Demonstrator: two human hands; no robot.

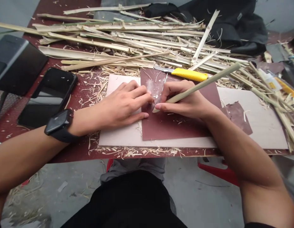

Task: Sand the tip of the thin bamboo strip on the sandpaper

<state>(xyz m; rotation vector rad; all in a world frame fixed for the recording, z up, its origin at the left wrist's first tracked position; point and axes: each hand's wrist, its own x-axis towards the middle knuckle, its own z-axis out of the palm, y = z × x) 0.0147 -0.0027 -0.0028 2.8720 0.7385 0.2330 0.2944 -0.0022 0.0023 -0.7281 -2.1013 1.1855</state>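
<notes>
My right hand (185,99) is closed around a pale green bamboo stick (208,77). The stick slants up to the right, and its lower tip meets a reddish-brown sheet that looks like sandpaper (175,129). Whitish dust marks the sheet near that tip. Resting on the sheet's left edge, my left hand (127,103) has bent, slightly spread fingers and the thumb stretched out; nothing shows in its grip. Under the sheet lies a light wooden board (263,120). A yellow utility knife (189,74) with its blade out lies just beyond my right hand.
Split bamboo strips (127,41) and shavings heap across the far side of the table. At left are a black phone (48,96) and a dark box-shaped device (18,63). A torn brown scrap (237,117) lies on the board; black cloth (237,25) sits behind.
</notes>
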